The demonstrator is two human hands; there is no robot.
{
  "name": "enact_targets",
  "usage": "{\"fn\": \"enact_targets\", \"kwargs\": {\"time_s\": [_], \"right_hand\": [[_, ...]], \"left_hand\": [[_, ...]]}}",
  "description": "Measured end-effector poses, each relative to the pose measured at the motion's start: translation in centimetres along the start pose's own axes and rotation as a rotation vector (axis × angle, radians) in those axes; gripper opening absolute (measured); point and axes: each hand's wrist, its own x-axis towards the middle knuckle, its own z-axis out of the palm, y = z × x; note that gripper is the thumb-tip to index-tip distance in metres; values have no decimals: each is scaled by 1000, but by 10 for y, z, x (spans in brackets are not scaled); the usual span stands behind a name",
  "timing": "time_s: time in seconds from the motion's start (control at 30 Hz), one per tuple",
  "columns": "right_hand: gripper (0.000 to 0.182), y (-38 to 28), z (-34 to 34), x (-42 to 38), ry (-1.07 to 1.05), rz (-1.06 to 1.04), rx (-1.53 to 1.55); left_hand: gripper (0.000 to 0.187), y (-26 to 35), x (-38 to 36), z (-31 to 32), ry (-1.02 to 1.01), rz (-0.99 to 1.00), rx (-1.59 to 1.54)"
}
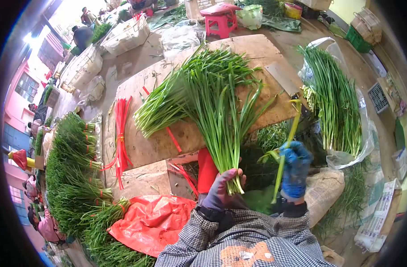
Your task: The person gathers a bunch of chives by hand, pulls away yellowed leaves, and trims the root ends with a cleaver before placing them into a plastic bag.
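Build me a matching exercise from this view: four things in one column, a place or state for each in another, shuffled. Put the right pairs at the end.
Column one
1. Left hand
2. Right hand
3. Bundle of red strips
4. Pink stool

Column two
A. Lying on the wooden board
B. Gripping garlic chives near the stem ends
C. Standing on the floor beyond the board
D. Covered by a blue glove

Right pairs: 1-B, 2-D, 3-A, 4-C
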Motion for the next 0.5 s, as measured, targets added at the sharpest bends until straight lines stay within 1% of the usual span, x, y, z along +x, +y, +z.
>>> {"fn": "enact_targets", "kwargs": {"time_s": [0.03,0.1,0.13,0.2,0.23,0.27,0.3,0.33,0.37,0.4,0.43,0.47,0.5], "right_hand": [[8,-6,-9,6,0,1,-2],[11,-17,-37,18,100,-5,-22],[14,-16,-52,23,91,27,-161],[18,10,-74,25,-57,2,-420],[18,13,-81,16,-165,110,-581],[19,19,-88,4,-273,218,-739],[16,40,-96,-11,-370,270,-478],[16,44,-77,-28,-428,94,-726],[19,28,-50,-39,-527,135,-715],[24,26,-34,-47,-578,111,-724],[25,29,-23,-50,-626,67,-829],[27,31,-17,-52,-676,23,-931],[27,34,-15,-51,-676,18,-927]], "left_hand": [[49,-1,2,-2,1,-1,-2],[51,-1,5,-4,9,22,73],[51,-2,5,0,8,19,72],[35,-3,4,8,38,68,85],[35,-5,5,7,37,66,81],[31,-6,8,6,58,75,118],[27,-7,9,5,83,84,155],[27,-9,8,6,89,78,157],[23,-11,9,10,111,100,213],[20,-12,11,13,125,124,271],[20,-12,13,12,121,122,277],[30,-12,13,8,124,68,361],[39,-11,12,4,129,16,444]]}}
